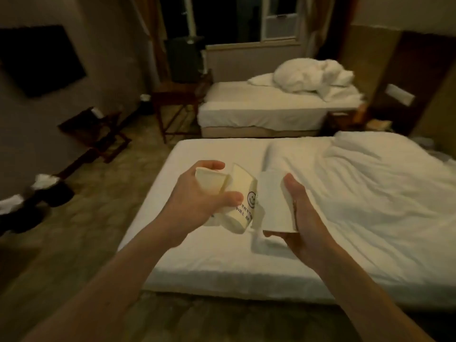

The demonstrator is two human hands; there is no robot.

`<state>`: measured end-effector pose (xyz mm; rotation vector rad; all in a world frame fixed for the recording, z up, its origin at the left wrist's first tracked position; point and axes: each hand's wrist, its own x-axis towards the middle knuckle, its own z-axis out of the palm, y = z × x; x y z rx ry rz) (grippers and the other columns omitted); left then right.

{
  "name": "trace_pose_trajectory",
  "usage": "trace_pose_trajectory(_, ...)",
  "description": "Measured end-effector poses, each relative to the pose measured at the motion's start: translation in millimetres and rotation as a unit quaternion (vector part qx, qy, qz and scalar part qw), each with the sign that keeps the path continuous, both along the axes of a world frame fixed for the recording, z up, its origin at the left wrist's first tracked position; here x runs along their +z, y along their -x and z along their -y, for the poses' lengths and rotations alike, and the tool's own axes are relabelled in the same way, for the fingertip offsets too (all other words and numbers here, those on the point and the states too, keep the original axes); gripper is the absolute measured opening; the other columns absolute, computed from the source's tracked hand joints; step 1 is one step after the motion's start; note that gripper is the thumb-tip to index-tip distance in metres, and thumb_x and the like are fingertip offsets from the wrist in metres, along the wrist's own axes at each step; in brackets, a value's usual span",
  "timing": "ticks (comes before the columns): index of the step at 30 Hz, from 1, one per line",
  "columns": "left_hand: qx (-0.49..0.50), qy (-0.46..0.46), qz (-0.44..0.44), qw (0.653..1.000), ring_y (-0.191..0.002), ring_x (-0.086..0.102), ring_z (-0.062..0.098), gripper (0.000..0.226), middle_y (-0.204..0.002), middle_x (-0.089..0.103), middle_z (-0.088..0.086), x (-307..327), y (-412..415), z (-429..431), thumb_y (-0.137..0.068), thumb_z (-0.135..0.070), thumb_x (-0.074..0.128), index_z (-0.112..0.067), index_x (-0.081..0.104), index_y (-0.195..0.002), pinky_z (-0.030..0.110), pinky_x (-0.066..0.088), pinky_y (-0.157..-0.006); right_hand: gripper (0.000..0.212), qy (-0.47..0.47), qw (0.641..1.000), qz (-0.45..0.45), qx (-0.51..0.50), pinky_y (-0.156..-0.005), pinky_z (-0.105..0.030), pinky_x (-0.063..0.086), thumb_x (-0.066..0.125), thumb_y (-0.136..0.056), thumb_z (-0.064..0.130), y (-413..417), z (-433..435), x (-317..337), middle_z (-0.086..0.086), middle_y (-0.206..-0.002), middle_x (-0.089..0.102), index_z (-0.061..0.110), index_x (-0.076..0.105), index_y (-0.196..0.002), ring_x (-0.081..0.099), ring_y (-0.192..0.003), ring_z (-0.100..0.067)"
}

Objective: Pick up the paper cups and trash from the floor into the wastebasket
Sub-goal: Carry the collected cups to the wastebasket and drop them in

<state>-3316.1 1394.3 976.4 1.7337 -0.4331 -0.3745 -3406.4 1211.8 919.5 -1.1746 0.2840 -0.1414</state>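
Head view: L hand (195, 201) grip clamped on two paper cups (237, 191); R hand (304, 218) grip pinches white paper (274, 203). Both held above bed (357, 213), near its left edge. Prob. bundled for one dump.

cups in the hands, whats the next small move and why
Probably turn left and carry everything to what looks like a dark wastebasket on the floor. The left hand grips two paper cups and the right hand holds a white paper piece, so both are full.
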Motion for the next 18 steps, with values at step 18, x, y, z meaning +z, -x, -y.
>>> trace_pose_trajectory(18, -0.299, -0.062, -0.172, 0.936, -0.075, 0.073, 0.007, 0.067, -0.103, 0.068, 0.002, -152.1, 225.6, 454.9, -0.062, -0.016, 0.092, -0.037, 0.05, -0.11, 0.023, 0.056, -0.054, 0.075, -0.059, 0.882, -0.174, -0.435, -0.062, -0.036, 0.058, 0.049, -0.067, 0.076, 319.5, 326.5, -109.5, -0.005, -0.101, 0.075, 0.025, 0.056, -0.122, 0.074, -0.087, -0.023)
